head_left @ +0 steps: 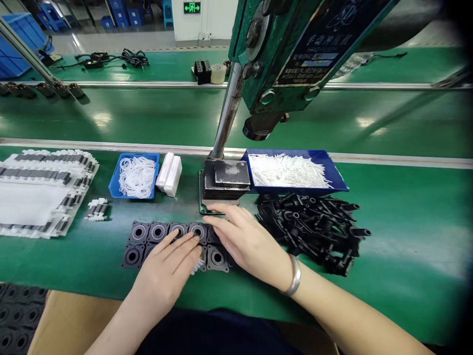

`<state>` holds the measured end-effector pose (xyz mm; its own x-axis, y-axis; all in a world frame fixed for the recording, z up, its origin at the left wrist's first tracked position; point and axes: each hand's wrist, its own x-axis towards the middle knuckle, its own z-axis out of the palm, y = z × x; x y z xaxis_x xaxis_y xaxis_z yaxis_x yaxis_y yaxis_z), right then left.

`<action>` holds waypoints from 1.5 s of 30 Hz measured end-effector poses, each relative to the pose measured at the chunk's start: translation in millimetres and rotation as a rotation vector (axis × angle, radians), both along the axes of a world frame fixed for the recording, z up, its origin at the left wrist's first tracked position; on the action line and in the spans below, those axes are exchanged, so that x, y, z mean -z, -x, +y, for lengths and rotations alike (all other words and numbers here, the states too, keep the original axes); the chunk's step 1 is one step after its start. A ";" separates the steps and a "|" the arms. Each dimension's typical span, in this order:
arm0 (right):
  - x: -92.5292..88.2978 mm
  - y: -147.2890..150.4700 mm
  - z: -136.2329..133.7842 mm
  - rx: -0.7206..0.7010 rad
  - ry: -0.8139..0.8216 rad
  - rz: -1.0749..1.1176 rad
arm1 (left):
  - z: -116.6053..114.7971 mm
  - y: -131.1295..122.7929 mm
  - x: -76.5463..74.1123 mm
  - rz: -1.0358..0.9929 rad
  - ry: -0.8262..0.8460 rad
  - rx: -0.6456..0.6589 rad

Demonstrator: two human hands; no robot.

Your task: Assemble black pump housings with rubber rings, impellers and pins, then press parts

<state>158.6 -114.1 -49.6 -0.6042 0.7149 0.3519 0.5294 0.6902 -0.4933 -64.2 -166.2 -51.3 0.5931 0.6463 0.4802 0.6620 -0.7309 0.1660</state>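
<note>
- Black square plates (138,232), each with a round hole facing up, lie flat in two rows on the green counter (406,236), edge to edge. We judge that this keeps them level and easy to press on together.
- Our left hand (168,268) rests palm down on the middle of the rows, its grip wide and flat, closed on nothing. A small white piece (198,266) peeks out beneath its fingertips, and we cannot tell whether it is pinned there.
- Our right hand (244,241) lies just beside it, fingers spread across the right end of the rows, its grip likewise wide and holding nothing.
- So the plates sit under both palms, not between any fingers.
- Stock lies around the plates, we think to keep reaches short: a tray of white rings (115,183) to the left, a tray of white sticks (338,180) and a heap of black tubes (314,222) to the right, and the press (288,54) straight behind.
</note>
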 end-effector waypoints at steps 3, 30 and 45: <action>-10.0 -0.6 -2.8 -0.047 0.227 0.199 | 0.4 -4.9 -5.8 -0.205 0.134 -0.134; 13.0 -13.5 -4.1 0.194 0.094 0.042 | 10.3 -33.5 5.9 0.090 -0.048 0.141; -8.9 -25.0 -16.2 0.003 0.355 0.378 | 7.1 -34.4 -5.0 -0.302 0.209 -0.090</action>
